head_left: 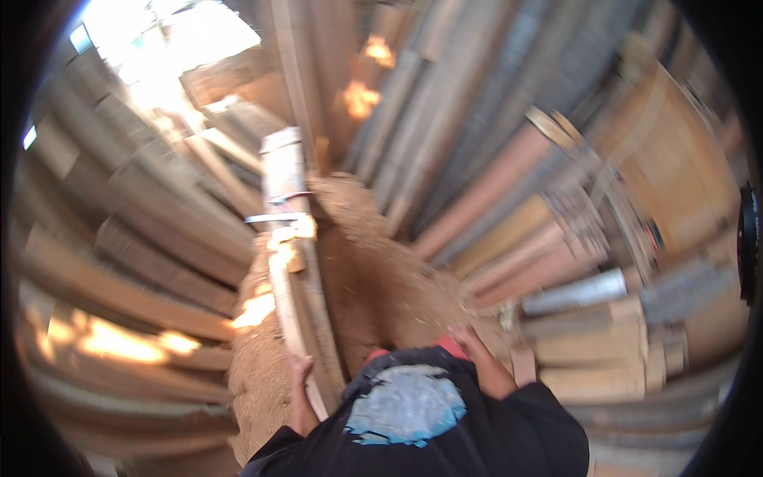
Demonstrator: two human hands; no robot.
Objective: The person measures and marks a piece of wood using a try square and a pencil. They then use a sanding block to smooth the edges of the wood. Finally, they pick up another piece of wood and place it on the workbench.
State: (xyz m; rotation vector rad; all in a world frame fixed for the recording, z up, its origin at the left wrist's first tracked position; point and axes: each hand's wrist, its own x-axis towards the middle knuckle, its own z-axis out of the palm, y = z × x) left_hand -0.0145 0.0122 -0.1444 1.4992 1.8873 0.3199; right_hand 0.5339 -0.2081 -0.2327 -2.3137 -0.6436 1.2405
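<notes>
The whole picture is blurred by motion. My left hand [300, 372] grips the near end of a long pale plank [284, 298] that runs away from me over a narrow wooden bench [286, 171]. A thin metal piece [274, 216] crosses the bench further up. My right hand [467, 335] is lower right of the sawdust, beside the ends of stacked boards [592, 342]; its fingers are too blurred to read. My black shirt with a blue print [405, 405] fills the lower middle.
A brown sawdust heap [373, 270] covers the floor to the right of the bench and spills to its left [254, 358]. Stacked planks [143, 270] line the left side. Long boards [477, 143] lean at the back and right. Bright daylight [171, 40] shows top left.
</notes>
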